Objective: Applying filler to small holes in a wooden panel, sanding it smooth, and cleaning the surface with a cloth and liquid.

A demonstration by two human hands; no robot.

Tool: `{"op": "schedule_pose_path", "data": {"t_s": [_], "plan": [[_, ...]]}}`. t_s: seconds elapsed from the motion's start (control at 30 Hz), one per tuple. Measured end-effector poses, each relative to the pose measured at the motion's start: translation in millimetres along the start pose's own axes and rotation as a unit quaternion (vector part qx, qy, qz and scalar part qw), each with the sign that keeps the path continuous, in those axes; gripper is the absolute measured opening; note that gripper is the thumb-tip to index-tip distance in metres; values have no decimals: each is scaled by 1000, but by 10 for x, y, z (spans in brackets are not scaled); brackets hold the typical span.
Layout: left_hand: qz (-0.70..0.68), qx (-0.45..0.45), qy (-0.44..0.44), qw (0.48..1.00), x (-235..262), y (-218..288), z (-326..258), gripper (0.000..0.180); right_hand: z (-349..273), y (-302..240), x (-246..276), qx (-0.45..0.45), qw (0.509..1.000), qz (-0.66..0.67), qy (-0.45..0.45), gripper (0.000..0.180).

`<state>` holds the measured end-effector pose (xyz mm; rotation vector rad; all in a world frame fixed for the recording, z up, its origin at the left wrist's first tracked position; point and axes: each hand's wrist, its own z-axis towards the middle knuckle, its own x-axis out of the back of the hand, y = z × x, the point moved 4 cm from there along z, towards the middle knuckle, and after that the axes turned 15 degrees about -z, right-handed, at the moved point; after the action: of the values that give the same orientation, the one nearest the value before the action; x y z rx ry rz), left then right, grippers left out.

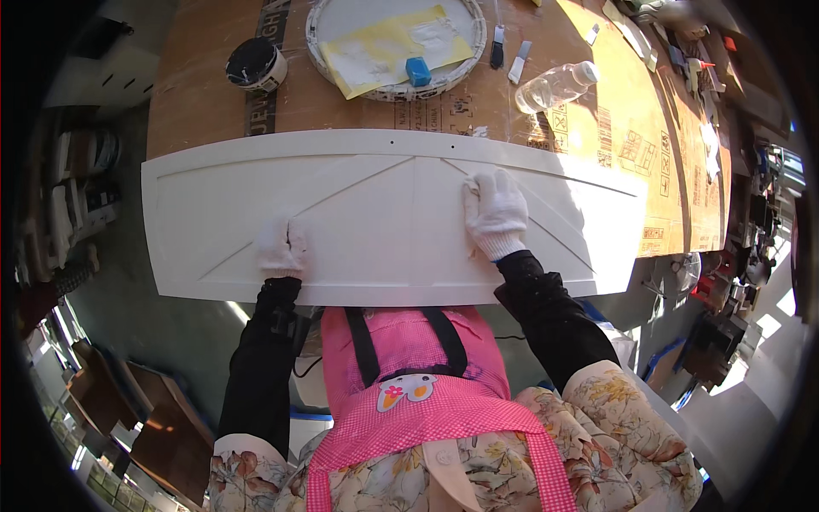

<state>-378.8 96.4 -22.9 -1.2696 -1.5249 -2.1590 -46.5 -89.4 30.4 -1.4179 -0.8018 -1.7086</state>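
Note:
A long white panel with raised borders and diagonal strips lies across the front of the cardboard-covered table. My left hand, in a white knitted glove, rests on the panel's left half with its fingers curled in. On the right half, near a diagonal strip, my right hand presses down in a matching glove, fingers bent and held together. Whatever either hand may grip is hidden by the gloves. Two small dark holes show near the panel's far edge, between and beyond my hands.
Beyond the panel stand a black-lidded tub and a large round bucket, topped with a yellow-and-white sheet and a blue block. Two scrapers and a clear bottle lie right of it. Assorted tools and scraps line the table's far right.

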Motion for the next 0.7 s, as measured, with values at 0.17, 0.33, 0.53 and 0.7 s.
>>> {"op": "schedule_pose_path", "data": {"t_s": [0.17, 0.33, 0.53, 0.7], "plan": [[43, -14, 37, 998, -10, -5, -27, 27, 467, -417, -183, 37, 998, 48, -19, 20], [-6, 34, 22, 999, -22, -40, -24, 28, 14, 859, 153, -142, 990, -3, -5, 20], [67, -26, 39, 997, -2, 33, 8, 24, 171, 456, -273, -186, 981, -57, -9, 20], [46, 5, 29, 999, 30, 75, 9, 26, 251, 209, -156, -160, 987, -4, 6, 24]]}}
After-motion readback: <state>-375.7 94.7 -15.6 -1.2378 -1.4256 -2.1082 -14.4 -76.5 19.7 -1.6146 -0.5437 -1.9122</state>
